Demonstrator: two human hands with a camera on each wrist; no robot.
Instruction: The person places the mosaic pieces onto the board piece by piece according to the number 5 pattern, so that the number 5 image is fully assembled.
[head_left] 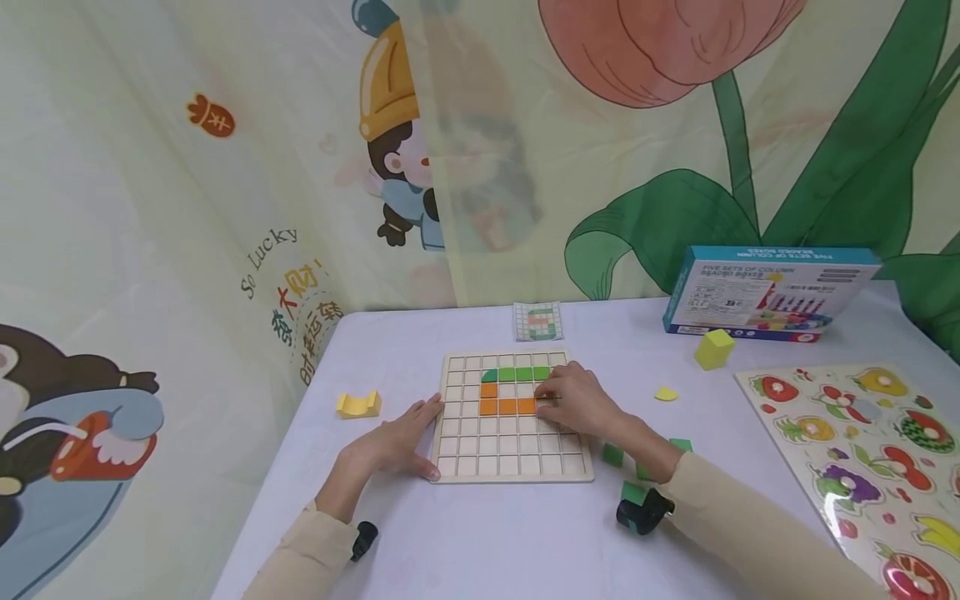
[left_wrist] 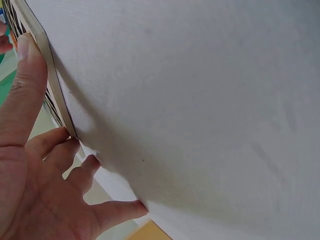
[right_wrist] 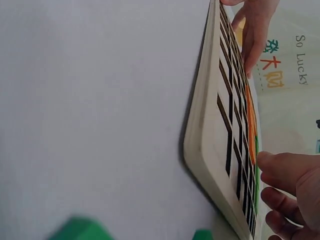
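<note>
Left hand (head_left: 396, 437) lies spread against a gridded wooden board (head_left: 517, 467) on a white-covered table (head_left: 480, 542); right hand (head_left: 581, 402) bends over the board beside orange blocks (head_left: 507, 407) and green blocks (head_left: 524, 374), though whether it pinches anything cannot be told.

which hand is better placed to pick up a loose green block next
Probably the right hand: the loose green blocks lie close to it, right of the grid board, while the left hand is at the board's left edge.
</note>
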